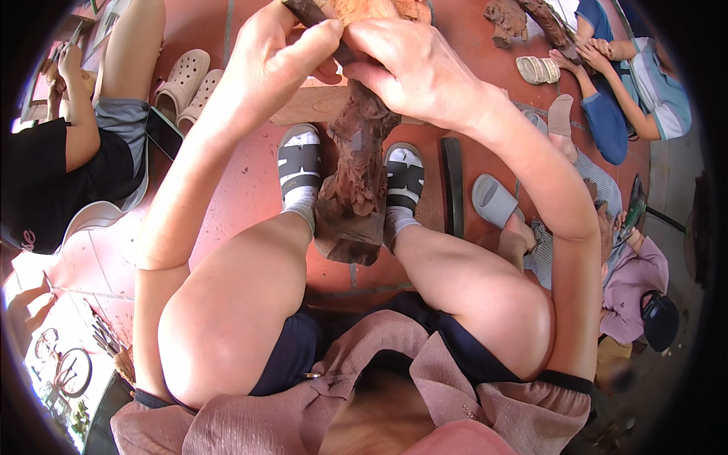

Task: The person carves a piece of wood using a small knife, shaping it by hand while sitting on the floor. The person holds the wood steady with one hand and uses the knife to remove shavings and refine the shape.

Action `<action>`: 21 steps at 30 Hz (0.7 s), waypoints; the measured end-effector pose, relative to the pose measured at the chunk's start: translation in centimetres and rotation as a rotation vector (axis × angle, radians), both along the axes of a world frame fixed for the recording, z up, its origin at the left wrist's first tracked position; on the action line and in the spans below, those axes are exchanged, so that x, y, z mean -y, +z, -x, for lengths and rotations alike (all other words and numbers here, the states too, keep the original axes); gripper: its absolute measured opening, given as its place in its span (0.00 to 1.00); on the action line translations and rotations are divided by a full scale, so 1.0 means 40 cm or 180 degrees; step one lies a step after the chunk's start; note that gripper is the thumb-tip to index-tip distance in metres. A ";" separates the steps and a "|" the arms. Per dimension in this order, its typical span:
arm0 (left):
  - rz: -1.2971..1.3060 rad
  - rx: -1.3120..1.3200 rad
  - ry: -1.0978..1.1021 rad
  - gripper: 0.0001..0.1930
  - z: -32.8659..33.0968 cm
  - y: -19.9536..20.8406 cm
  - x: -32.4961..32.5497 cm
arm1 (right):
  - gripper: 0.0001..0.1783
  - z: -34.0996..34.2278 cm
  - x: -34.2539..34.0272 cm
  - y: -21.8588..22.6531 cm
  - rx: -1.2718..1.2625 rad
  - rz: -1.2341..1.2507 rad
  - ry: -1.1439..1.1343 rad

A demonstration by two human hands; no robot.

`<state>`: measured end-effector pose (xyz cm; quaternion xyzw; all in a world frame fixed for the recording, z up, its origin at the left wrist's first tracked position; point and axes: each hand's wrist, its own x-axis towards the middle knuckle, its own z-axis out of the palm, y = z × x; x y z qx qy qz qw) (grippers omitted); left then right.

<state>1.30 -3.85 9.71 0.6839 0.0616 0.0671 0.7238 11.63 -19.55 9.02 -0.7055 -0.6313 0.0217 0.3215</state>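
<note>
At the top of the head view, my left hand is closed, thumb bent, on a dark brown strip that slants down between my hands. Curled fingers of my right hand meet the strip's lower end; its fingertips are partly hidden. Beneath both hands a dark brown carved wooden piece with a rough, knotted surface runs down between my feet to a blocky end. Lighter orange-brown wood shows just beyond my knuckles.
A pale wooden board lies crosswise behind the carving. To its right are a long dark bar and a grey slipper on a person's foot. Beige clogs stand at left. People sit on both sides; another carved piece is at far right.
</note>
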 end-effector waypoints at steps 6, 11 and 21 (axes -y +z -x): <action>-0.0556 0.0048 -0.0255 0.09 0.016 0.024 0.011 | 0.05 0.018 0.023 0.011 -0.0387 0.0066 -0.0131; -0.0514 0.0035 -0.0282 0.08 0.006 0.027 0.011 | 0.06 0.006 0.017 -0.009 -0.0190 -0.0194 0.0056; -0.1274 0.0208 -0.0099 0.09 0.046 0.042 0.041 | 0.06 0.017 0.037 0.001 -0.0165 -0.0103 -0.0032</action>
